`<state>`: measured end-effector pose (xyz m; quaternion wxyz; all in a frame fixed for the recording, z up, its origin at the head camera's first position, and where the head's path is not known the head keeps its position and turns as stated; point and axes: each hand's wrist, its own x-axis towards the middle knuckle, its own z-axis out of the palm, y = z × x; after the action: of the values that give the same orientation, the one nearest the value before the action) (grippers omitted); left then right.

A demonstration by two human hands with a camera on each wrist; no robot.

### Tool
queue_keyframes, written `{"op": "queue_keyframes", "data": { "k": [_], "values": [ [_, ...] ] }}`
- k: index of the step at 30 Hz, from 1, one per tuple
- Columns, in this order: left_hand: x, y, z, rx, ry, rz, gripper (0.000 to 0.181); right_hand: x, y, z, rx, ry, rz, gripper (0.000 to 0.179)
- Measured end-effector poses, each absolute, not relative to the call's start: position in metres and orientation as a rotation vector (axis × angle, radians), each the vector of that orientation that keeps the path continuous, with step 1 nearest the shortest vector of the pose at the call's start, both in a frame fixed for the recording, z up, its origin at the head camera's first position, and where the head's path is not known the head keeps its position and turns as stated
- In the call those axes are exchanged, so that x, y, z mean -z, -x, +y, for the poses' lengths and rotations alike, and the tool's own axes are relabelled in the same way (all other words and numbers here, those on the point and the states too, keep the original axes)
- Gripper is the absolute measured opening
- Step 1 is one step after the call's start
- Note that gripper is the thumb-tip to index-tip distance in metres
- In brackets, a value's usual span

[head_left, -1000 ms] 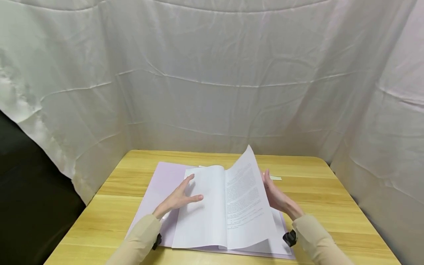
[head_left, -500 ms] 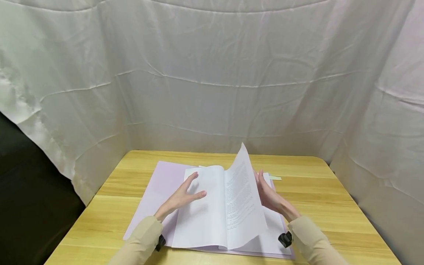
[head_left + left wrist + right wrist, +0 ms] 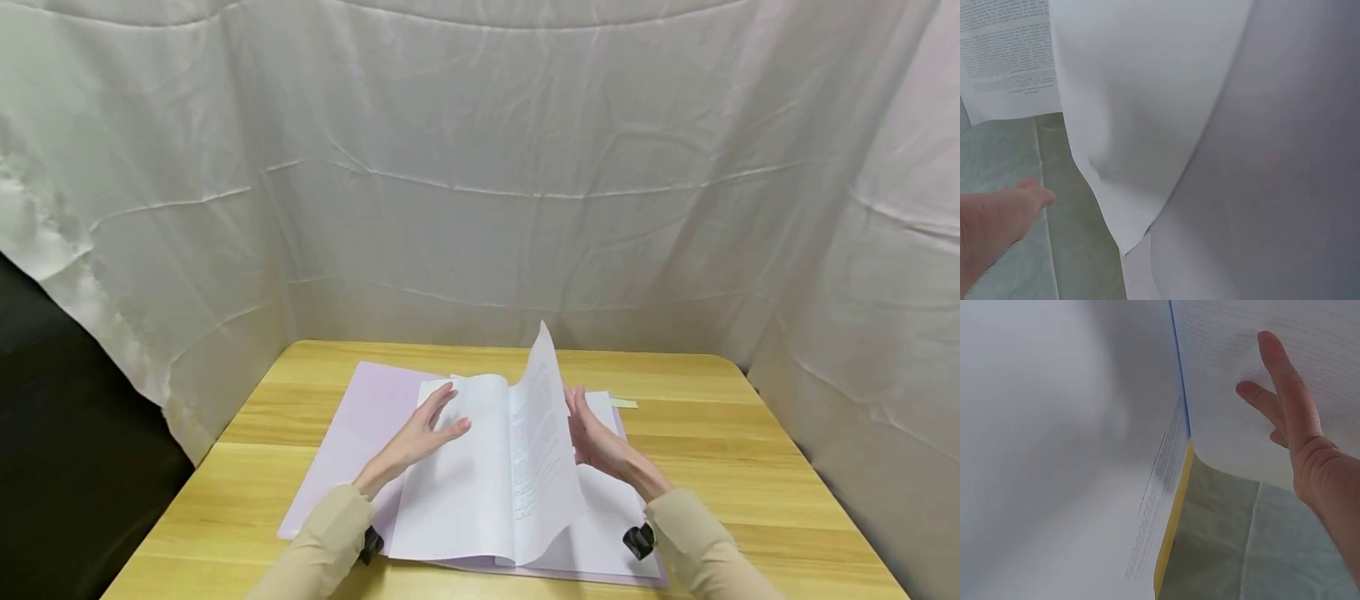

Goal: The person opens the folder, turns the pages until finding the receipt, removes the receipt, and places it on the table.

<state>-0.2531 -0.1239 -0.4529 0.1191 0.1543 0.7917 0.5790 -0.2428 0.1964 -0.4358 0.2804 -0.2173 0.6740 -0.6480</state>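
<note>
A printed page (image 3: 543, 467) of a white paper stack stands raised and curved near the middle of the table. Behind it, on its right side, is my right hand (image 3: 600, 437); in the right wrist view its extended fingers (image 3: 1294, 394) rest against the sheet, or very near it. My left hand (image 3: 416, 437) hovers over the blank left page (image 3: 457, 483), fingers spread and holding nothing. Under the papers lies an opened lilac folder (image 3: 348, 442). More white sheets (image 3: 615, 508) lie flat on its right half.
The wooden table (image 3: 750, 467) extends on both sides of the folder. A pale strip (image 3: 624, 403) sticks out at the folder's upper right. Grey-white curtains (image 3: 480, 208) hang behind and at the sides. A black surface (image 3: 67, 450) shows at left.
The raised page has swung leftward and stands steeper, with my right hand moving left behind it. More of the sheets at right is exposed. My left hand has shifted slightly right and away from me.
</note>
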Motion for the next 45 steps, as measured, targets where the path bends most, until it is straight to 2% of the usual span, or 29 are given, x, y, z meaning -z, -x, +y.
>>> {"op": "queue_keyframes", "data": {
  "k": [16,31,38,45],
  "values": [
    [0.447,0.257,-0.115,-1.848,-0.45,2.09,0.083,0.44,0.243,0.184,1.686,0.575,1.883,0.072],
    [0.445,0.261,-0.111,-2.057,-0.453,1.734,0.071,0.445,0.246,0.179,1.732,0.578,1.764,0.065],
    [0.445,0.261,-0.111,-2.022,-0.309,1.838,0.075,0.448,0.246,0.177,1.725,0.58,1.765,0.065],
    [0.445,0.262,-0.114,-2.038,-0.318,1.907,0.066,0.451,0.245,0.177,1.713,0.577,1.774,0.067]
  ]
}}
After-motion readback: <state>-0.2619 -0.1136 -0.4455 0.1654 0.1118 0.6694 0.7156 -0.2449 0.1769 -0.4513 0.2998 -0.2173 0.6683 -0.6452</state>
